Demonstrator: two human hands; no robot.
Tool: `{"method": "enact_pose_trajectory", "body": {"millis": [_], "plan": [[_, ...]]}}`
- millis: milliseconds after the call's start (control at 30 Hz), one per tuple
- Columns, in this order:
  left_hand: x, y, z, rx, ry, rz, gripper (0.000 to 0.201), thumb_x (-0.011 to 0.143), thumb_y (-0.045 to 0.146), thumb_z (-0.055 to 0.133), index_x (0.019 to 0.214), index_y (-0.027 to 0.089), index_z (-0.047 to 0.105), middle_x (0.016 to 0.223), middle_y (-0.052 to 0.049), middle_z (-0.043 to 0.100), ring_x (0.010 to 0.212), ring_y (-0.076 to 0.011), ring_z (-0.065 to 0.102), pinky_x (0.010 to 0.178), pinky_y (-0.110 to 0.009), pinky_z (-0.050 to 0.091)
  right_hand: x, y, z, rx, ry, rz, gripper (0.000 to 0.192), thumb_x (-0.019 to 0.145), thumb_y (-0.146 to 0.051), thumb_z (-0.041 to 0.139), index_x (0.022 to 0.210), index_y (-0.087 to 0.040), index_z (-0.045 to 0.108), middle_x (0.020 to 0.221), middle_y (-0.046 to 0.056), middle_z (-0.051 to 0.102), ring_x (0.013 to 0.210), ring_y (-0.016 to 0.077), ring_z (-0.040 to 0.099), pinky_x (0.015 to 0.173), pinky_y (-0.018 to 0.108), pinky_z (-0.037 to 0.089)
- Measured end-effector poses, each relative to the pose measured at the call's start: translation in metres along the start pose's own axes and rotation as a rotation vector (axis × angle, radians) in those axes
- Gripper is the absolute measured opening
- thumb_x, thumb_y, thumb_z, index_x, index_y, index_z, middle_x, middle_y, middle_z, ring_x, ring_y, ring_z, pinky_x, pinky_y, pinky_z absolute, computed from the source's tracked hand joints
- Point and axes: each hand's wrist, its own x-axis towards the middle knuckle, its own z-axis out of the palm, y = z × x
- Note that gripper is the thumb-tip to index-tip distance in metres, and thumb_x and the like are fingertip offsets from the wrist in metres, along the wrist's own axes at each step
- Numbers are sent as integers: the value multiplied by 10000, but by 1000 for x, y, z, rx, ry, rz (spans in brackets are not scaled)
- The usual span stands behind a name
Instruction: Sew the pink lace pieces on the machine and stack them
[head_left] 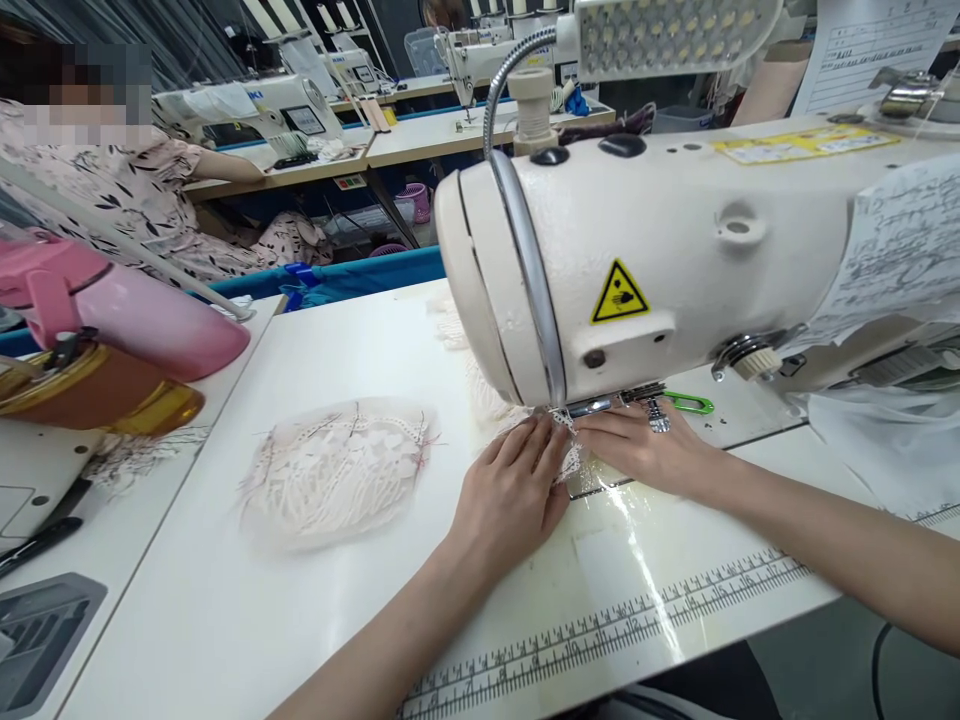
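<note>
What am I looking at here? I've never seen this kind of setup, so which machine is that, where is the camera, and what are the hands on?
The single picture comes from a camera worn on the person's head, looking forward and down at their own hands. The big cream body is an industrial sewing machine with a yellow warning sticker, standing on a white table that has a ruler strip along its near edge. The left hand and right hand lie flat, pressing a small white lace piece under the needle area. To the left lies a pile of lace pieces. A pink bottle lies at the far left, and green-handled snips rest behind the right hand. Another person sits at a further table.
</note>
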Motion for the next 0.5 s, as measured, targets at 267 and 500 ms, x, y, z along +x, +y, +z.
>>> {"method": "enact_pose_trajectory", "body": {"millis": [267, 500], "plan": [[0, 0, 2, 14, 17, 8, 387, 885, 204, 488, 1246, 98, 577, 1258, -134, 615, 1172, -282, 573, 954, -428, 504, 2, 2, -3, -132, -19, 32, 165, 895, -135, 519, 965, -197, 655, 971, -26, 719, 662, 121, 564, 702, 336, 316], [-3, -6, 2, 7, 44, 169, 329, 919, 157, 452, 1198, 57, 595, 1229, -132, 630, 1152, -238, 596, 971, -382, 519, 4, -1, -5, -162, -23, -12, 262, 885, -56, 461, 984, -206, 651, 1014, -28, 713, 744, 125, 583, 669, 349, 326]]}}
